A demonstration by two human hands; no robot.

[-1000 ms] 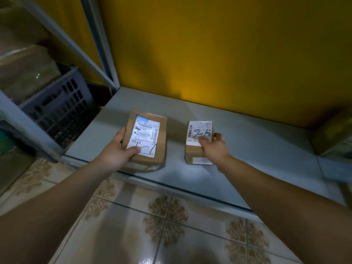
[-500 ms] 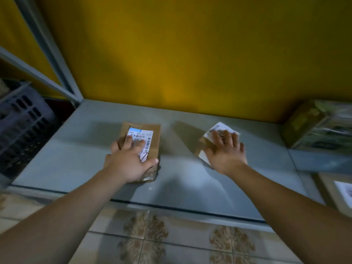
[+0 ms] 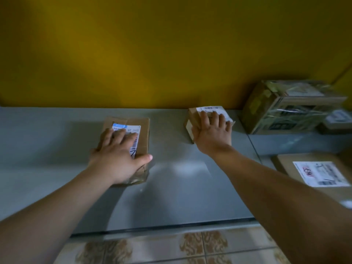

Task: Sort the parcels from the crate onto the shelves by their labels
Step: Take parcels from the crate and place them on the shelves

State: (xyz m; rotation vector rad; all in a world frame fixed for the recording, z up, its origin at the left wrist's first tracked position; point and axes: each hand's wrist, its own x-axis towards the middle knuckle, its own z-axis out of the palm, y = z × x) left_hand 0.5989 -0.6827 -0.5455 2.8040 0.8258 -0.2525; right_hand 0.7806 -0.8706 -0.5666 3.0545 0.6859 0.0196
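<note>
Two hands pressing two parcels on a grey shelf

The left hand [image 3: 116, 159] lies flat on the larger parcel [image 3: 131, 141]; the right hand [image 3: 212, 133] covers the smaller parcel [image 3: 202, 115] by the yellow wall [image 3: 152, 54]. On the shelf [image 3: 181, 178], label writing is probably too blurred to read.

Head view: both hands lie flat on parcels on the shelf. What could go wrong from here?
1. The right hand presses the small parcel close to the yellow wall and the wrapped box; a push could jam it against them.
2. The left hand covers most of the label on the larger parcel, so a mis-sort might go unnoticed.
</note>
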